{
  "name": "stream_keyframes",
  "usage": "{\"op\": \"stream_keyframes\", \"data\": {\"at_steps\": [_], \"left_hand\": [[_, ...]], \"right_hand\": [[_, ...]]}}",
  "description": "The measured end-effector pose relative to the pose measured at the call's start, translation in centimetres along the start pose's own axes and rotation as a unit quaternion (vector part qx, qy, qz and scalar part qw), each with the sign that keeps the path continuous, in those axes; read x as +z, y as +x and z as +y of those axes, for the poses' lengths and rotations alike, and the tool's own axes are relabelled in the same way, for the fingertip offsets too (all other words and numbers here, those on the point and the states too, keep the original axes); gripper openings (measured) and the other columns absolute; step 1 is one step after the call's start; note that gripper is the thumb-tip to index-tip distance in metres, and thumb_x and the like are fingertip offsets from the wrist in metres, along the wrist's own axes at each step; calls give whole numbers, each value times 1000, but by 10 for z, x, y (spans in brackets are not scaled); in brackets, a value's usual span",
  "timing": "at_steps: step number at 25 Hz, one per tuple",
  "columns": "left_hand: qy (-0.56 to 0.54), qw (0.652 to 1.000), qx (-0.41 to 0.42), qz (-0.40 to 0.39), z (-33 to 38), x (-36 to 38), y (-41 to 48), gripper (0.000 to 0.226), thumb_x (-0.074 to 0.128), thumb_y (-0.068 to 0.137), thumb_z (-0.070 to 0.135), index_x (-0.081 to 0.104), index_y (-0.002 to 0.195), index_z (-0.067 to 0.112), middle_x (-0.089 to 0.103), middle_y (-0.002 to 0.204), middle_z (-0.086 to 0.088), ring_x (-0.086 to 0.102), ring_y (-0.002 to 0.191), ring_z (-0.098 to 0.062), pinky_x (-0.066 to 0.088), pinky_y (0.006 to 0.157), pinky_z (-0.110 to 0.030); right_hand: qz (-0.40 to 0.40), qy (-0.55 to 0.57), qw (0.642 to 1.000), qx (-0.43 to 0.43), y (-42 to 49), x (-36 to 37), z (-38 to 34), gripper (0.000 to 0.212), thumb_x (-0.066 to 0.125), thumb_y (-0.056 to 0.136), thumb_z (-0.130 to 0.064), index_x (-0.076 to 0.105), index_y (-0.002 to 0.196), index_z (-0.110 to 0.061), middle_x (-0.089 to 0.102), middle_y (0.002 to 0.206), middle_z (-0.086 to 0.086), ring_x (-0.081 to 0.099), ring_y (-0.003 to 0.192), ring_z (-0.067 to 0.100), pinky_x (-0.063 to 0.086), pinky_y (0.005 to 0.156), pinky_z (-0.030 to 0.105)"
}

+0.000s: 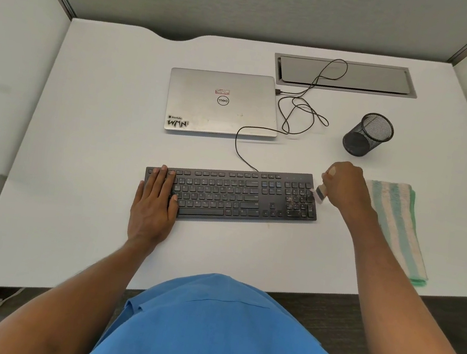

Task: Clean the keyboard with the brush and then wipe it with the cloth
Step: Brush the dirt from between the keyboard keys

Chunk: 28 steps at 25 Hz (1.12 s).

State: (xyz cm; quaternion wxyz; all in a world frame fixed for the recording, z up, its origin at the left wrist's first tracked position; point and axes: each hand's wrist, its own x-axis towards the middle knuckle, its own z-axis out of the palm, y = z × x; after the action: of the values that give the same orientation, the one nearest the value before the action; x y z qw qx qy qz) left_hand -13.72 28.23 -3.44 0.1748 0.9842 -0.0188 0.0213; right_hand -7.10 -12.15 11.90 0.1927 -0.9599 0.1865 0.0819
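Here, with the brush point(320, 191) gripped in the curled fingers point(331, 172) of the right hand point(345, 187) at the number pad point(297, 204) and the keyboard point(229, 195) pinned to the tabletop point(98, 135) by the flat left hand point(154, 206), short strokes are best drawn along the rows, the cloth point(395, 225) lying alongside.

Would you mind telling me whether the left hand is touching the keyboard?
Touching: the head view shows the left hand lying flat on the keyboard, at its left end, fingers covering keys.
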Motion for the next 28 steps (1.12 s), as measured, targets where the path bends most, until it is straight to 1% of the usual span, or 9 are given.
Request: {"op": "stream_keyframes", "data": {"at_steps": [2,5,7,10,15,18,23,25,28], "left_hand": [[0,1000,1,1,-1,0,0,62,29,108,37,26,168,21,19,176,0,10,164,-17,15,132,-48],[0,1000,2,2,-1,0,-1,62,29,108,37,26,168,21,19,176,0,11,163,-17,15,132,-48],[0,1000,1,2,-1,0,0,62,29,108,37,26,168,21,20,176,0,11,163,-17,16,132,-48],[0,1000,3,2,0,0,0,62,30,108,37,26,168,21,20,176,0,12,163,-17,16,132,-48],[2,1000,4,2,-1,1,0,61,31,108,37,27,168,20,21,176,-1,13,163,-18,17,132,-49],[2,1000,4,1,-1,1,0,62,30,108,37,27,168,21,21,176,0,13,163,-18,17,132,-49],[3,1000,2,1,-2,1,1,62,30,108,37,27,168,21,20,176,0,13,163,-18,16,132,-48],[5,1000,3,0,-2,2,1,62,29,108,37,26,168,21,20,176,0,12,163,-17,16,132,-48],[3,1000,4,0,-2,2,1,62,29,108,37,26,168,21,20,176,0,12,163,-18,15,132,-48]], "right_hand": [[-41,18,998,-40,-3,-4,-9,18,53,100,-11,66,103,2,64,95,15,52,67,17,39,52,16],[-52,40,989,-130,-9,-3,-32,11,64,94,-11,73,88,-10,71,85,7,65,78,23,44,63,24],[-81,47,982,-164,-12,3,-44,10,68,90,-11,75,85,-13,70,78,2,66,75,19,44,62,23],[-108,51,980,-161,-11,10,-48,9,69,90,-11,76,84,-14,65,69,-6,63,68,10,40,54,20],[-103,30,988,-110,-2,6,-31,13,69,91,-10,74,81,-18,72,78,5,67,71,20,44,56,23],[-94,12,990,-102,1,3,-28,10,68,92,-8,76,86,-10,73,81,9,62,65,12,41,52,20],[-109,41,983,-139,-5,10,-39,15,67,90,-10,74,78,-17,70,72,1,65,69,17,40,53,22],[-111,41,984,-137,-3,11,-37,18,67,90,-11,72,76,-19,70,70,1,66,69,19,44,54,24],[-103,29,988,-113,2,8,-31,12,68,92,-11,75,83,-15,70,76,2,62,66,11,43,54,21]]}}
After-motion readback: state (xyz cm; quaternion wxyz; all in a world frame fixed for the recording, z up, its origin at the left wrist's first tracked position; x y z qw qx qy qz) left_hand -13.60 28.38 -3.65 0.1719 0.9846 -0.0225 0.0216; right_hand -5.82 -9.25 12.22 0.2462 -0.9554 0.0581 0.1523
